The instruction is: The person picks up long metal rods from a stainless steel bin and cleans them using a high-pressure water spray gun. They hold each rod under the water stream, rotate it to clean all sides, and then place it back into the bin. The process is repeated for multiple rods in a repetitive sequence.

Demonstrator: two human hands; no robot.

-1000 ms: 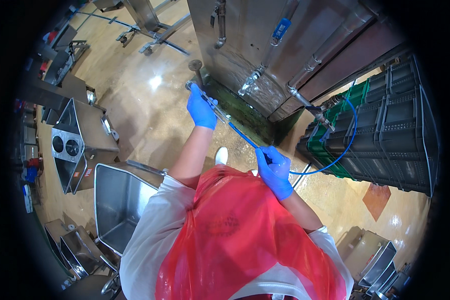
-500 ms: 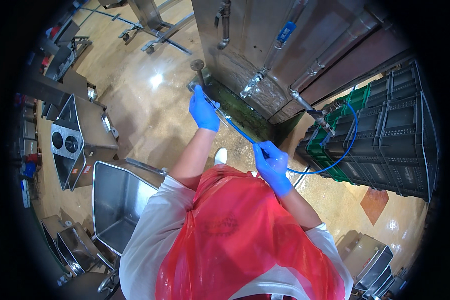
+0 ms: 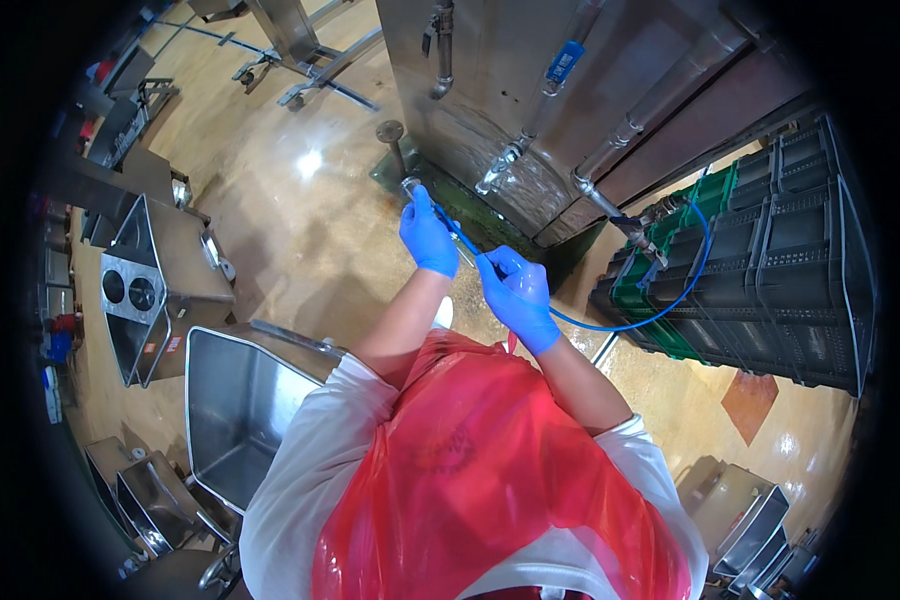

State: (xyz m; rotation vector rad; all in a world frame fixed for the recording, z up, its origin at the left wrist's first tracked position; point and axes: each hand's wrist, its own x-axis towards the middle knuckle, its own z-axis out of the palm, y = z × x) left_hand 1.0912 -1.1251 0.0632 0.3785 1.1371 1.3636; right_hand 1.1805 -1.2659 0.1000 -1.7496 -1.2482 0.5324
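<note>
My left hand (image 3: pixel 428 232), in a blue glove, is closed around a slim metal tool with a round end (image 3: pixel 410 184), above the wet green-stained strip (image 3: pixel 475 225) at the foot of a steel panel. My right hand (image 3: pixel 516 295), also gloved in blue, grips the thin blue hose (image 3: pixel 615 328) just below and to the right of my left hand. The hose runs from the tool through my hands and loops up to a pipe fitting on the right. A red plastic apron (image 3: pixel 490 460) covers my front.
Steel pipes with valves (image 3: pixel 560 70) run along the panel (image 3: pixel 470 80) ahead. Stacked grey and green crates (image 3: pixel 790 250) stand at the right. Steel bins (image 3: pixel 245 420) and wheeled steel carts (image 3: pixel 170 290) are on the left, more bins (image 3: pixel 740 520) at the lower right. A short standpipe (image 3: pixel 390 133) rises ahead.
My left hand has moved down and to the right with the tool. My right hand has moved up and left along the hose, so the two hands are now closer together.
</note>
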